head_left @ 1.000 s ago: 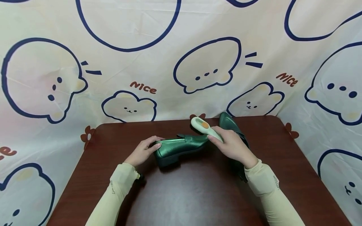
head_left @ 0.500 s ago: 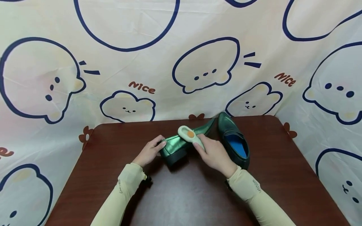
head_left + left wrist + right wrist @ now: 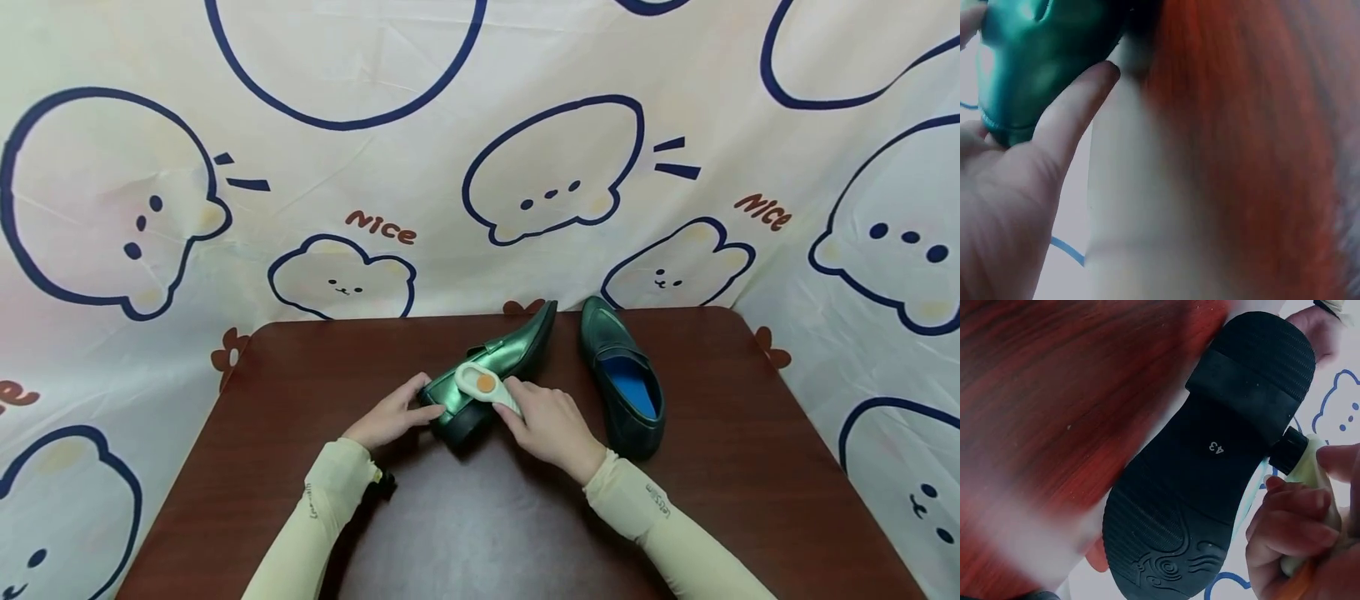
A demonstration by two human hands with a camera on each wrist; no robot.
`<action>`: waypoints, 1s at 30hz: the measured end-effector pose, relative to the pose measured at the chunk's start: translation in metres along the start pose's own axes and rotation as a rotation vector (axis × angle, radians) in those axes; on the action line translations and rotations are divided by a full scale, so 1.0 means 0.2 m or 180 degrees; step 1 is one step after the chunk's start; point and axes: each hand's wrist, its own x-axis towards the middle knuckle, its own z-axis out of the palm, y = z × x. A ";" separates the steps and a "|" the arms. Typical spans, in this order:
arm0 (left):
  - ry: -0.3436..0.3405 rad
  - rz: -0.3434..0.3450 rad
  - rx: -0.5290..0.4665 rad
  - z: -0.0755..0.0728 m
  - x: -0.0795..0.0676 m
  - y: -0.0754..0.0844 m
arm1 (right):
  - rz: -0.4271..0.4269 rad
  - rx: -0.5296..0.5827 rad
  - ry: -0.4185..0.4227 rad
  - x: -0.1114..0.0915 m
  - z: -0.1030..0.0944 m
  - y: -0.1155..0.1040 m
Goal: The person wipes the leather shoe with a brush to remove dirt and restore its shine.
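Note:
A shiny green loafer [image 3: 513, 354] is tipped on its side with its toe pointing away and to the right. My left hand [image 3: 395, 414] grips its heel end, thumb along the back, as the left wrist view also shows. In my right hand [image 3: 557, 429] is a pale green brush [image 3: 480, 383] with an orange spot. Its short black head [image 3: 1288, 451] meets the loafer's side near the heel. The right wrist view looks onto the black sole [image 3: 1210, 450], marked 43. A second green loafer [image 3: 609, 350] with a blue insole stands upright to the right of my right hand.
The dark brown table [image 3: 465, 533] reaches back to a pale cloth [image 3: 420, 183] printed with blue cartoon outlines, which hangs behind and at both sides. The second loafer's toe is close to the table's back edge.
The held loafer has swung so its toe points farther away, not rightward. The brush has travelled left from the toe to the heel part. The second loafer has come out from behind the right arm.

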 end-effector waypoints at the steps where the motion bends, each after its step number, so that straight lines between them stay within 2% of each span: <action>1: -0.0051 0.0033 -0.0093 0.00 0.00 0.00 | 0.0010 0.0008 0.0010 0.00 0.00 -0.01; 4: -0.0209 0.0095 -0.0534 -0.01 0.00 0.00 | -0.0027 0.0071 0.0022 0.00 0.00 -0.05; 6: -0.0230 0.0168 -0.0662 -0.01 0.00 0.01 | -0.0128 0.0173 -0.0032 -0.01 0.00 -0.09; 9: -0.0156 0.0252 -0.0613 -0.02 0.01 0.04 | -0.0399 0.0277 -0.0153 -0.02 0.02 -0.16; 11: -0.0099 0.0263 -0.0591 -0.02 0.01 0.05 | -0.0557 0.0217 -0.0174 -0.03 0.04 -0.20; 14: -0.0078 0.0266 -0.0577 -0.01 0.01 0.07 | -0.0678 0.0037 -0.0026 -0.04 0.06 -0.21; 18: -0.0104 0.0248 -0.0515 -0.01 0.01 0.08 | -0.0685 -0.0098 0.0202 -0.05 0.08 -0.20; 23: -0.0094 0.0253 -0.0433 0.00 0.01 0.07 | -0.0716 -0.0130 0.0354 -0.05 0.07 -0.16; 27: -0.0104 0.0255 -0.0381 0.00 0.02 0.07 | -0.0662 -0.0148 0.0504 -0.05 0.03 -0.09; 30: -0.0092 0.0248 -0.0360 0.00 0.01 0.06 | -0.0522 -0.0129 0.0615 -0.05 0.00 -0.01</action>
